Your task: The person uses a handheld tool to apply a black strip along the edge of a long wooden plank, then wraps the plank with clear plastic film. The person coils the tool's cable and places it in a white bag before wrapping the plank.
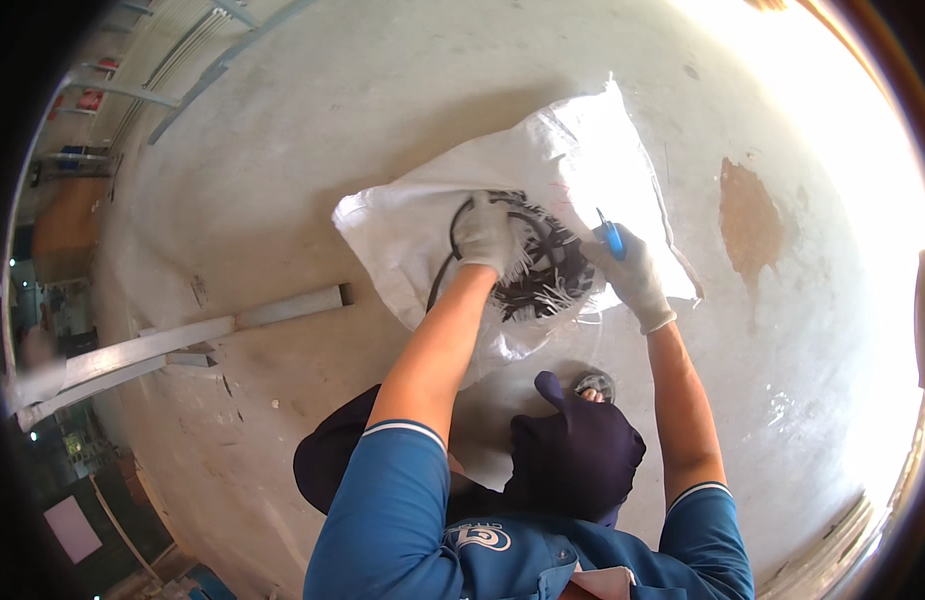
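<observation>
A white woven sack (413, 215) lies on the floor in front of me, its frayed opening facing up. Black coiled tubing or rings (548, 265) show through that opening among loose white strands. My left hand (486, 238), in a pale glove, is over the coils inside the opening. Its fingers look curled in, but blur hides what they hold. At the right side of the opening, my gloved right hand (633, 275) is closed around a blue-handled tool (614, 241). The tool's thin dark tip points up and away; it looks like a cutter knife.
Long metal bars (183, 340) lie on the floor at the left, ending near the sack. Metal racking (133, 92) stands at the far left. My foot (593, 388) is close to the sack's near edge. A brown patch (751, 220) marks the concrete at the right.
</observation>
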Demonstrator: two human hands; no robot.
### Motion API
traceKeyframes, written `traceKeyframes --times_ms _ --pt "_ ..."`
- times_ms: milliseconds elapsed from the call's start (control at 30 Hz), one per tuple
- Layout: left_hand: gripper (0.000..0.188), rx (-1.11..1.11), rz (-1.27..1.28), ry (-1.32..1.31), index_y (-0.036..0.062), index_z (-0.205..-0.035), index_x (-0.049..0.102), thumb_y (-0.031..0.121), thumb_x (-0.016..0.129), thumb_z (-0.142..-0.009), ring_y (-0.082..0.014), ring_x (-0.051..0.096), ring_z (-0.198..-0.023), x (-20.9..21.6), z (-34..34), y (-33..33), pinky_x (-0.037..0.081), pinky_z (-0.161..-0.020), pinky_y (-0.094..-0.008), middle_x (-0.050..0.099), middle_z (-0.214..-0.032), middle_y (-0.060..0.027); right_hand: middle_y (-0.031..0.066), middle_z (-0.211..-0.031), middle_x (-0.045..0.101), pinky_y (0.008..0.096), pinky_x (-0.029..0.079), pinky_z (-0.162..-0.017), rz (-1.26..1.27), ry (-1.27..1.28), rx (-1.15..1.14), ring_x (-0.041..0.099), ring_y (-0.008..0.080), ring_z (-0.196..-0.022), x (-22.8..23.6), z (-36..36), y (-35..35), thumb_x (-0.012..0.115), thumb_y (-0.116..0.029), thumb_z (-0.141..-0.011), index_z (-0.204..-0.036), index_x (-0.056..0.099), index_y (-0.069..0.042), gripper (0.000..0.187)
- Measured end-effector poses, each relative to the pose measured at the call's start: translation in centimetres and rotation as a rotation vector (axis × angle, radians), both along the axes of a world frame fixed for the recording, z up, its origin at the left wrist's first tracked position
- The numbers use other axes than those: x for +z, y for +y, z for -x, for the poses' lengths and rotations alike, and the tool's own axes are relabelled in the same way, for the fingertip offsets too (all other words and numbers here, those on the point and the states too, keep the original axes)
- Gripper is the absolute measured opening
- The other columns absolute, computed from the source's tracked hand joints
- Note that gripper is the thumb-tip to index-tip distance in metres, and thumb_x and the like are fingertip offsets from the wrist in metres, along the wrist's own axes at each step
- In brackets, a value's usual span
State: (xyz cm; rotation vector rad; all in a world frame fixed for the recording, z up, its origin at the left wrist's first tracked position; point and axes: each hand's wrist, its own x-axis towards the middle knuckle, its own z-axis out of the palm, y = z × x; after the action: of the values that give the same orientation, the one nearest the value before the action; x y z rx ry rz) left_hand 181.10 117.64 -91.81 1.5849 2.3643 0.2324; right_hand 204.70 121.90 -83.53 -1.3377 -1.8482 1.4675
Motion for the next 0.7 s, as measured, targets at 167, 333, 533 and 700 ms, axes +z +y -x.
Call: traceKeyframes --times_ms 167,333,533,700 --pt "0.028 0.245 -0.242 -0.059 0.0103 -0.109 0.074 0.017 0.061 -0.086 -0.0418 0.062 -0.112 -2.2 3.1 -4.4 0.051 -0.096 -0.0456 0.057 -0.133 -0.0222 0.0043 -0.079 0.064 0.0325 0.049 -0.069 0.071 0.028 -0.032 0.06 0.0138 -0.075 -0.4 -0.7 0.2 0.076 -0.027 -0.089 -0.107 0.07 0.0 0.032" --pt "0.025 0.141 0.012 -0.154 0.0125 -0.107 0.076 0.018 0.071 -0.084 -0.0423 0.064 -0.108 -2.0 4.8 -5.1 0.052 -0.093 -0.0461 0.065 -0.122 -0.0204 0.0152 -0.076 0.068 0.0379 0.052 -0.069 -0.109 -0.202 0.078 0.068 0.0267 -0.073 -0.8 0.5 0.6 0.079 -0.028 -0.084 -0.1 0.07 -0.001 0.032" --pt "0.017 0.148 -0.116 -0.083 0.0098 -0.096 0.076 0.012 0.066 -0.082 -0.0396 0.067 -0.101 -2.0 0.3 -3.5 0.053 -0.09 -0.0457 0.068 -0.112 -0.0186 0.0201 -0.073 0.068 0.0441 0.052 -0.067 -0.259 -0.276 0.053 0.069 0.0369 -0.07 -0.4 2.8 0.6 0.075 -0.028 -0.086 -0.093 0.07 -0.002 0.028" --pt "0.021 0.111 -0.139 -0.144 0.012 -0.096 0.079 0.011 0.067 -0.079 -0.0392 0.068 -0.101 -3.7 2.1 -3.8 0.055 -0.09 -0.0434 0.068 -0.12 -0.0196 0.02 -0.072 0.067 0.0448 0.052 -0.067 -0.251 -0.228 0.044 0.069 0.0368 -0.069 0.0 2.5 0.6 0.075 -0.028 -0.087 -0.094 0.07 -0.002 0.028"
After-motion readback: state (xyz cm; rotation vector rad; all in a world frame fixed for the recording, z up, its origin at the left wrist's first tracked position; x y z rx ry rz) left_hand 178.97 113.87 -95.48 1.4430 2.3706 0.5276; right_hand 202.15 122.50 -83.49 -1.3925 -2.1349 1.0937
